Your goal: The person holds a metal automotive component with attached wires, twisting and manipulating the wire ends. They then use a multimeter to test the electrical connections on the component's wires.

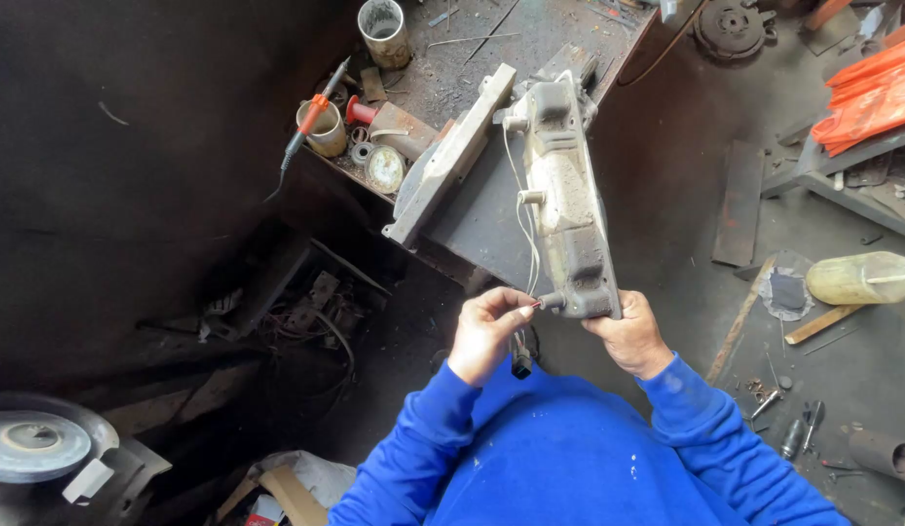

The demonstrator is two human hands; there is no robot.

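Two hands in blue sleeves work on one long grey housing, which stands tilted in front of the person, its far end against the workbench and its near end at the hands. At the far left, a round grinding disc lies low in the dark corner. On the left corner of the bench stands a small cup with an orange-handled tool in it, and a taller tin stands behind it. A flat grey bar leans on the bench edge, just beside the housing. The left hand pinches a thin white wire between thumb and fingertips, close to a small stub at the housing's lower left side; the wire runs up along the housing. A black plug hangs below this hand. The right hand grips the lower end of the housing from beneath, its fingers closed around the edge. Further right, on the floor, lie a yellowish plastic bottle, orange plastic and some small tools.
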